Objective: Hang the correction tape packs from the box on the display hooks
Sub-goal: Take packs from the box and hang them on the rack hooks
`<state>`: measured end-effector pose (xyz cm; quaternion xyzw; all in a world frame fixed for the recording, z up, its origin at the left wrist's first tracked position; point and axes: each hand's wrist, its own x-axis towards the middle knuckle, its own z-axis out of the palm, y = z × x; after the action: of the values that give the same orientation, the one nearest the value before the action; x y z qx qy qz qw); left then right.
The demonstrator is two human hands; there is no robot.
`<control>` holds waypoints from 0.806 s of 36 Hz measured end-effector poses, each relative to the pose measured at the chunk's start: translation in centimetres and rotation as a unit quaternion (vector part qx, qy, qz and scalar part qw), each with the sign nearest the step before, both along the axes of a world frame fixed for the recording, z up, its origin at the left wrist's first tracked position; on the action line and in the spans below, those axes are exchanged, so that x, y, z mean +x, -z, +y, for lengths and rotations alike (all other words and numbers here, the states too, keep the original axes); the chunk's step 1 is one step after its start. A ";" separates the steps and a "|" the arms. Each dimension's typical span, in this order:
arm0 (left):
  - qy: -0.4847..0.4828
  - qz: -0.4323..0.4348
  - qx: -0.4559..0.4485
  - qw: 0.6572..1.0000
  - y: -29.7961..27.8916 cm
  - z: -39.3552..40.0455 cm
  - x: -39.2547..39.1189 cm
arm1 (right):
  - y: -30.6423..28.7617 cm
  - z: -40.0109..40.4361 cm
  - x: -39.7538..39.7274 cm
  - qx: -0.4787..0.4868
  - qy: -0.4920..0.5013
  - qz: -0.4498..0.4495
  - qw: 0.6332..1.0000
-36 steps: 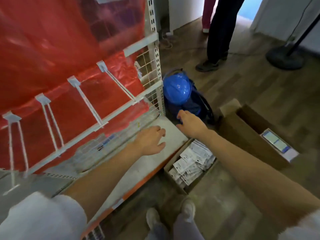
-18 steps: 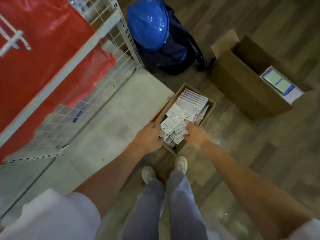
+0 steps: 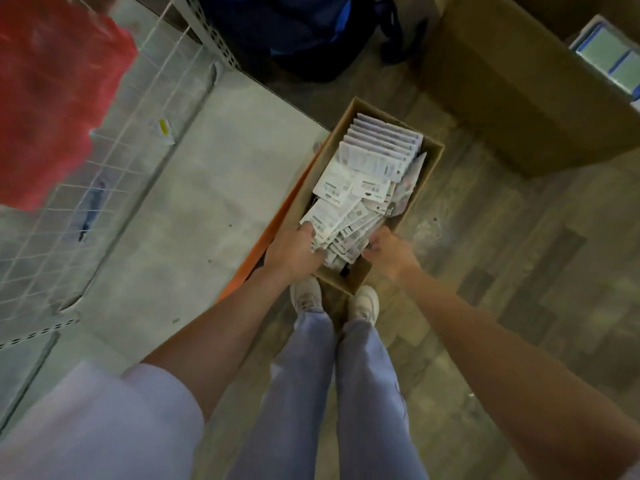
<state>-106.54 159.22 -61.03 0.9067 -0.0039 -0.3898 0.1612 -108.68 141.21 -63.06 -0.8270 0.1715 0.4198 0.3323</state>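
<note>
A small brown box (image 3: 424, 181) sits on the floor, right in front of the person's white shoes (image 3: 306, 294). It is full of white correction tape packs (image 3: 360, 188). The left hand (image 3: 294, 254) is at the near left corner of the box, fingers curled on some packs. The right hand (image 3: 389, 252) is at the near right side, fingers bent around the packs there. A bigger box (image 3: 512, 95) stands behind it.
</note>
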 end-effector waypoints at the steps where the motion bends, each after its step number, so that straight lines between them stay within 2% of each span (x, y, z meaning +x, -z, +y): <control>1: 0.002 0.002 -0.004 1.000 1.3 0.0 0.3 | 1.2 0.2 0.2 0.007 0.016 0.000 1.000; 10: 0.012 0.032 -0.003 0.999 13.1 0.2 3.0 | 12.7 2.3 2.7 0.009 0.088 0.026 0.996; 13: -0.030 0.018 -0.008 0.999 16.5 -0.5 4.5 | 16.0 2.9 3.8 0.021 0.143 0.036 0.989; 15: -0.109 0.027 -0.018 0.993 18.5 -1.3 5.4 | 18.0 3.3 4.4 0.037 0.204 0.045 0.977; 18: -0.285 0.067 -0.057 0.954 20.4 -2.8 6.7 | 20.3 3.9 5.3 0.071 0.298 0.060 0.950; 22: -0.470 0.029 -0.097 0.877 22.2 -4.4 7.6 | 22.1 4.8 6.3 0.148 0.418 0.079 0.893; 25: -0.552 -0.001 -0.094 0.828 23.4 -5.3 8.1 | 22.7 4.7 6.6 0.147 0.427 0.054 0.890; 29: -0.602 0.012 -0.082 0.794 23.6 -5.8 8.3 | 22.4 3.7 5.7 0.140 0.410 0.055 0.899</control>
<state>-98.20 153.41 -84.64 0.7045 0.5126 -0.2228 0.4375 -102.94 144.91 -85.50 -0.6035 0.4530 0.3109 0.5779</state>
